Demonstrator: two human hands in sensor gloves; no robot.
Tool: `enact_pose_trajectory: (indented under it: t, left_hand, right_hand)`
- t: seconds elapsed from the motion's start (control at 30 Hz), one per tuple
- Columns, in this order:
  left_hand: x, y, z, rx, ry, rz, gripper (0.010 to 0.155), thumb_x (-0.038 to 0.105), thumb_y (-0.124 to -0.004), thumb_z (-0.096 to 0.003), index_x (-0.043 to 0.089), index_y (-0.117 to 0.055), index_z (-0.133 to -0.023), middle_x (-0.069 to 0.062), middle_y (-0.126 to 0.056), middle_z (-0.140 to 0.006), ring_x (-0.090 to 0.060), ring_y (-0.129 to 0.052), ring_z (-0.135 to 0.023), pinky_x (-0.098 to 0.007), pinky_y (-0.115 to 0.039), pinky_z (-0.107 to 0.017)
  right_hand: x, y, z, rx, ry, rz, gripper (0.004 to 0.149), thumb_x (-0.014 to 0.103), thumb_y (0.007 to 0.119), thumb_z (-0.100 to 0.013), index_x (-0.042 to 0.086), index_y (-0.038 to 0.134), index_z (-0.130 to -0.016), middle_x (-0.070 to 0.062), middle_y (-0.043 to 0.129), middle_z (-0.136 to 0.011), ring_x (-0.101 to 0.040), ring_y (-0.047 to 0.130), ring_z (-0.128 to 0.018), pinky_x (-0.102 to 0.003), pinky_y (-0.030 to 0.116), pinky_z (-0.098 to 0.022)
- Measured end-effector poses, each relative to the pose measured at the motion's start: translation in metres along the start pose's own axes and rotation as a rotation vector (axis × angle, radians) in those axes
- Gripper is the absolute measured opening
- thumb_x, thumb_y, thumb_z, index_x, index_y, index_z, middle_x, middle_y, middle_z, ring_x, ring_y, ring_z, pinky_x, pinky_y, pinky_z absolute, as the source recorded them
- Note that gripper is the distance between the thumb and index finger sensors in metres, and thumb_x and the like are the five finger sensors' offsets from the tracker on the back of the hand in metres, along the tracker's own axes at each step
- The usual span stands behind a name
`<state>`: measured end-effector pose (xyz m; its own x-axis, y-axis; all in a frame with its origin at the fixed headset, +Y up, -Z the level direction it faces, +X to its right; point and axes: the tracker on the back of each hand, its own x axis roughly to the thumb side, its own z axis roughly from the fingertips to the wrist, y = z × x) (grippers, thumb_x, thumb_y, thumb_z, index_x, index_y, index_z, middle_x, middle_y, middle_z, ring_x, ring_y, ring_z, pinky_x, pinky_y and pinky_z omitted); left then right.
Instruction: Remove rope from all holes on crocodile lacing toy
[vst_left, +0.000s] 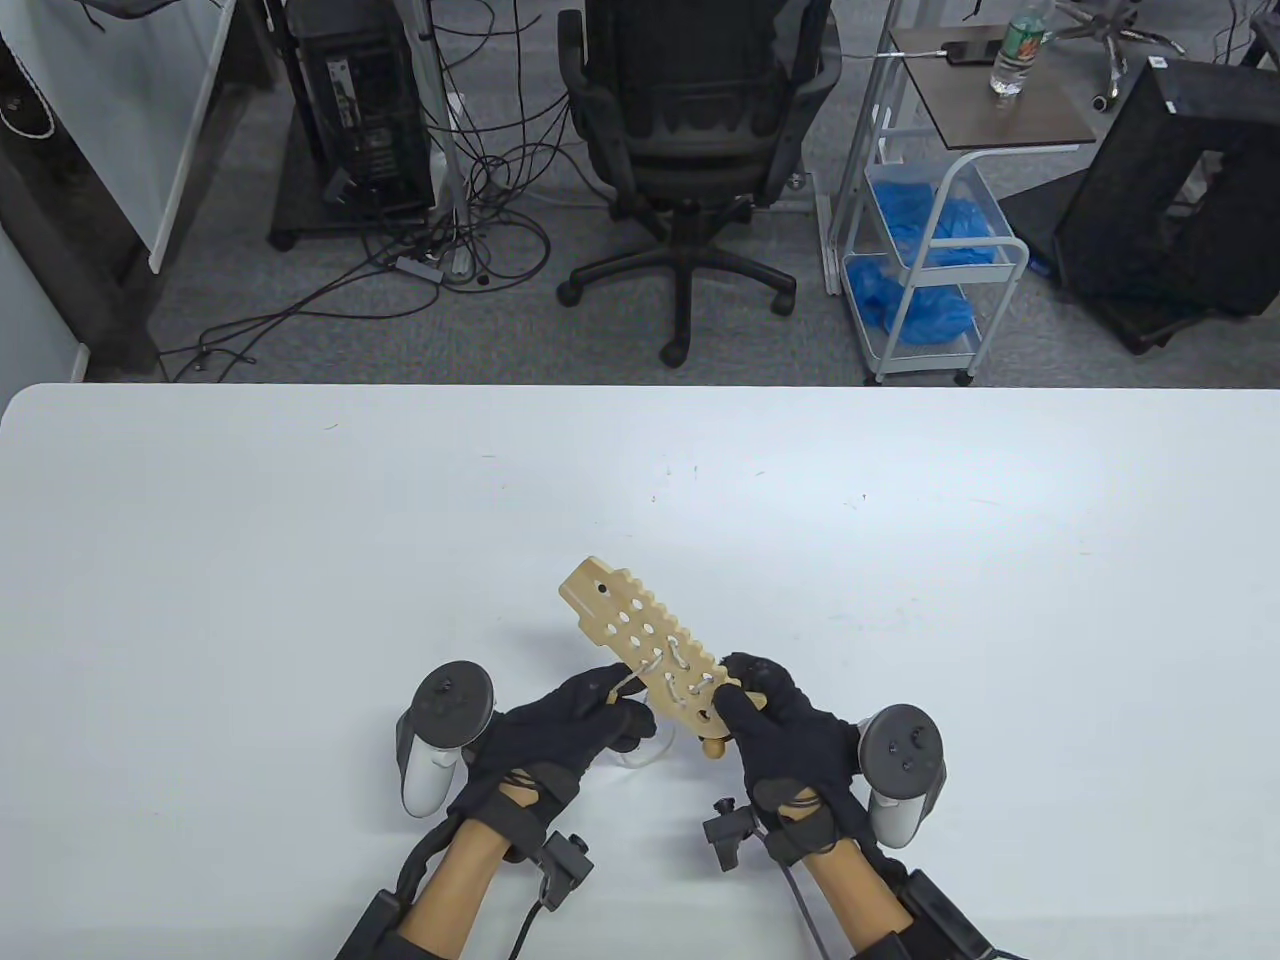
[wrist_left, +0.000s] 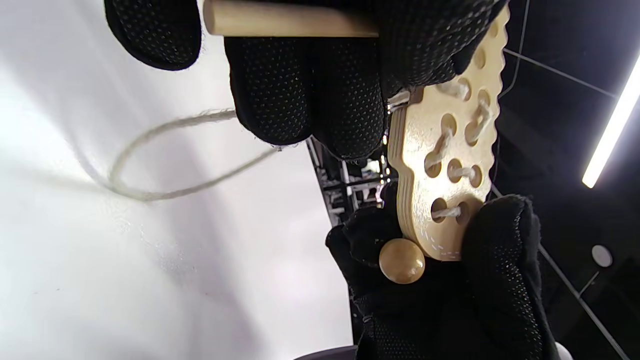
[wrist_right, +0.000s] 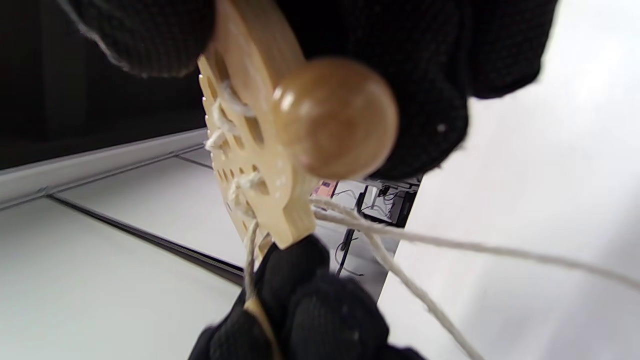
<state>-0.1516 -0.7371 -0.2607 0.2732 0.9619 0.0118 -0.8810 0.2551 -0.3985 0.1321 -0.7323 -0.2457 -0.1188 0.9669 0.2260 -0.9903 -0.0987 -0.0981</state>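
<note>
Your right hand (vst_left: 775, 725) grips the near end of the pale wooden crocodile lacing board (vst_left: 645, 640), held lifted over the near middle of the white table (vst_left: 300, 560) — round wooden knob (wrist_left: 401, 260) just beside the gloved fingers. Your left hand (vst_left: 570, 730) pinches the thin white rope (wrist_left: 150, 160) and its wooden dowel needle (wrist_left: 285, 20) at the board's edge. Rope is laced through the holes nearest your hands; a slack loop hangs over the table.

Three cameras, all meeting on one wooden toy

The table view looks down from above the person across the white table (vst_left: 300, 520) toward the office floor beyond. Both wrist views sit very close and tilted: the left one faces the crocodile lacing toy (wrist_left: 450, 165) from below toward the ceiling lights; the right one catches that toy edge-on, its round knob (wrist_right: 335, 117) blurred.
</note>
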Motion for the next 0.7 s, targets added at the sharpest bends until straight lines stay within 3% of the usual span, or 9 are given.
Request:
enact_pose_trajectory:
  t: [0.13,0.4,0.5,0.7]
  left_hand:
    - [-0.001,0.005,0.001,0.038,-0.001,-0.013,0.053,0.043,-0.075,-0.0518,0.029,-0.075,-0.103,0.004,-0.103,-0.083,-0.021,-0.098,-0.075,-0.06,-0.071,-0.066]
    - [-0.002,0.019,0.004,0.129,0.014,-0.063,0.056,0.043,-0.071,-0.0509,0.026,-0.069,-0.104,0.003,-0.106,-0.081,-0.02,-0.101,-0.075,-0.059,-0.073,-0.065]
    - [-0.002,0.025,0.005,0.179,0.02,-0.124,0.051,0.042,-0.072,-0.0499,0.027,-0.075,-0.099,0.001,-0.106,-0.082,-0.022,-0.101,-0.075,-0.059,-0.073,-0.065]
    - [0.002,0.036,0.011,0.282,0.036,-0.24,0.046,0.039,-0.078,-0.0476,0.036,-0.086,-0.093,-0.002,-0.093,-0.098,-0.027,-0.088,-0.088,-0.063,-0.066,-0.069]
  right_hand:
    - [-0.008,-0.009,-0.003,-0.046,0.071,0.0,0.047,0.036,0.08,-0.041,0.009,0.075,-0.079,-0.019,0.096,-0.06,-0.038,0.101,-0.038,-0.061,0.078,-0.043]
    - [-0.02,-0.027,-0.008,-0.133,0.188,-0.038,0.047,0.036,0.079,-0.041,0.008,0.075,-0.079,-0.02,0.095,-0.06,-0.038,0.1,-0.038,-0.06,0.078,-0.042]
    - [-0.024,-0.034,-0.008,-0.167,0.236,-0.058,0.047,0.036,0.079,-0.042,0.008,0.075,-0.079,-0.02,0.095,-0.06,-0.038,0.1,-0.039,-0.06,0.077,-0.042]
    - [-0.035,-0.049,-0.01,-0.215,0.336,-0.143,0.047,0.036,0.077,-0.042,0.008,0.073,-0.081,-0.02,0.094,-0.063,-0.038,0.099,-0.041,-0.061,0.076,-0.044]
